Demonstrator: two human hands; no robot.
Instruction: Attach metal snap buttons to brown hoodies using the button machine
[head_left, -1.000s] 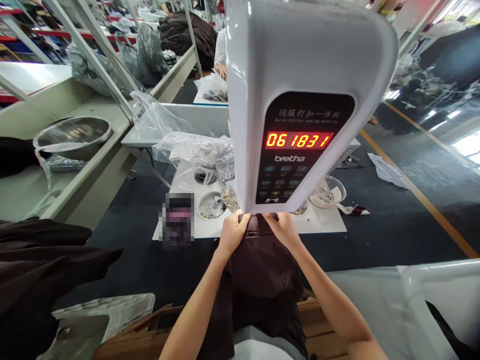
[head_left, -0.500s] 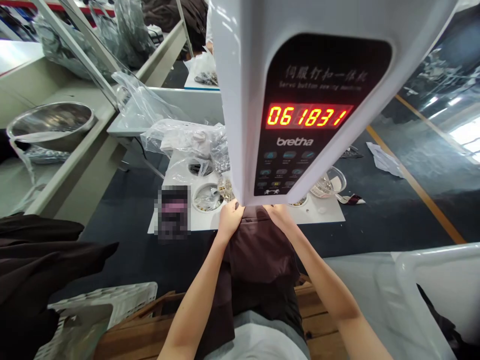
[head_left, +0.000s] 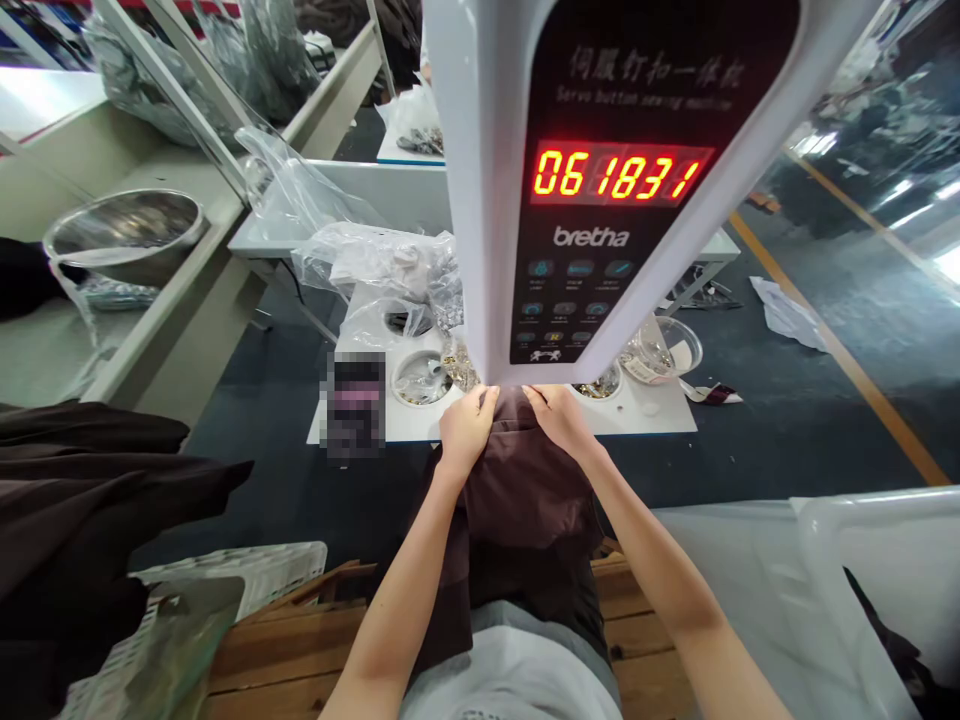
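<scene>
A dark brown garment (head_left: pixel 517 500) hangs from under the white head of a button sewing machine (head_left: pixel 480 200) down onto my lap. My left hand (head_left: pixel 465 430) is closed on the garment's top edge just below the machine head. Close beside it, my right hand (head_left: pixel 559 415) pinches the same edge with its fingers pressed on the cloth. The fingertips and the sewing point are hidden by the machine. Its black panel (head_left: pixel 600 200) shows red digits 061831.
A white tray (head_left: pixel 660 410) with round cups of small metal parts lies behind the machine, with clear plastic bags (head_left: pixel 375 265) on it. A steel bowl (head_left: pixel 124 225) sits on the left shelf. Brown garments (head_left: pixel 82 500) pile at left; a white crate (head_left: pixel 247 565) is below.
My view has tipped down and closer to the machine. Both hands stay on the garment's edge, shifted slightly together under the head. The counter reads the same.
</scene>
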